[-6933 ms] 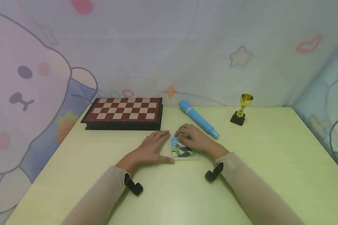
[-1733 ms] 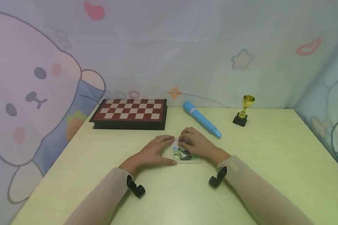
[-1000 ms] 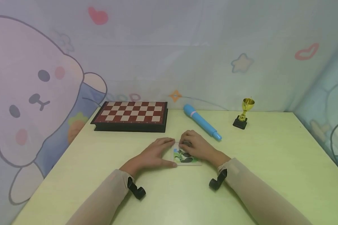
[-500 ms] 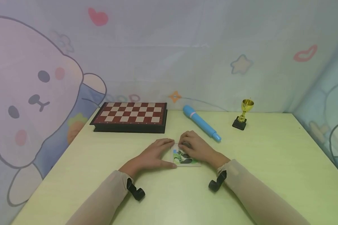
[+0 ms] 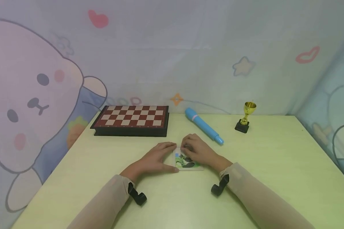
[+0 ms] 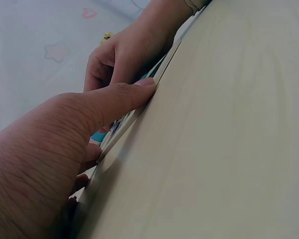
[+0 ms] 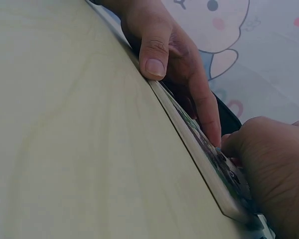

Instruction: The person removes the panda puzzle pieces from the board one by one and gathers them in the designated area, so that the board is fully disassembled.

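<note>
A small square panda picture board point(image 5: 187, 163) lies flat on the pale green table point(image 5: 275, 165). My left hand point(image 5: 156, 157) rests against its left side with fairly straight fingers. In the right wrist view the left thumb point(image 7: 154, 55) presses the board's near edge point(image 7: 199, 154) and the index finger lies along the picture. My right hand point(image 5: 197, 151) sits over the board's far right part. Its fingers are curled, with the tips down on the picture. What lies under them is hidden. In the left wrist view the right hand point(image 6: 134, 50) crouches over the board's edge point(image 6: 162, 74).
A red and cream chessboard case point(image 5: 132, 119) lies at the back left. A blue marker-shaped tube point(image 5: 203, 125) lies just beyond my right hand. A small gold trophy point(image 5: 245, 116) stands at the back right. Cartoon-printed curtains close in the table.
Both hands stay on the board in nearly the same pose. The head view has only drifted slightly.
</note>
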`<state>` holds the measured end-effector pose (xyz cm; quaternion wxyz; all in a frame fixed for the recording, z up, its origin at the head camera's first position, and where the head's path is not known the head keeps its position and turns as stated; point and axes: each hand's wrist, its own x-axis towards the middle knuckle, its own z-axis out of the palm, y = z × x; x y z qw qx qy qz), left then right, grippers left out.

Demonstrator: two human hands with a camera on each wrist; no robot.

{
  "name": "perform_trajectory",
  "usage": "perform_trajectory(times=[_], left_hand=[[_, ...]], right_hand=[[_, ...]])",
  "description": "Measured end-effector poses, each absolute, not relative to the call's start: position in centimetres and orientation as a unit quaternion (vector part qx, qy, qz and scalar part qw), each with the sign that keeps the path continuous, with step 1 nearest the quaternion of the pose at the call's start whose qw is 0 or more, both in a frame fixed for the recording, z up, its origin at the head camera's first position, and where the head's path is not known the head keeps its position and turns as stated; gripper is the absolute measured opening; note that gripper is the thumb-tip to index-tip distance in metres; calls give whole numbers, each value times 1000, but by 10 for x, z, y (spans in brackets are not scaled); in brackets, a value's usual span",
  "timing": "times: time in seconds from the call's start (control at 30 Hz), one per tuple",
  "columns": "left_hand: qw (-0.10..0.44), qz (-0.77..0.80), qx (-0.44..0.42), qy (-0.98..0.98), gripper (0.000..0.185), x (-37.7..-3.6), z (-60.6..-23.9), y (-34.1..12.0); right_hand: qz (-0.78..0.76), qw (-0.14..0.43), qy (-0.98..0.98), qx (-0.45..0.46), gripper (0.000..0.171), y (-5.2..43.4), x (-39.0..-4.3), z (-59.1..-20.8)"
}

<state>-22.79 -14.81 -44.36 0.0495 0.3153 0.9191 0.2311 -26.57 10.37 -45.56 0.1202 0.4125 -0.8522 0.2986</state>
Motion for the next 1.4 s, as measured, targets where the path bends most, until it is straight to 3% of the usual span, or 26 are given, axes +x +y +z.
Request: perform_trajectory(times=[0.5,0.93,1.4], left_hand=[[40,235,317,918,102,-228,-444,-150],[45,239,319,916,103,-229,-444,-148],[48,234,317,918,102,-226,-442,-148]], right_hand=[[273,145,-830,464,9,108,-267,-447],[287,93,-849,433,38,117,-270,-448],[275,113,-855,425,35,116,-270,-448]])
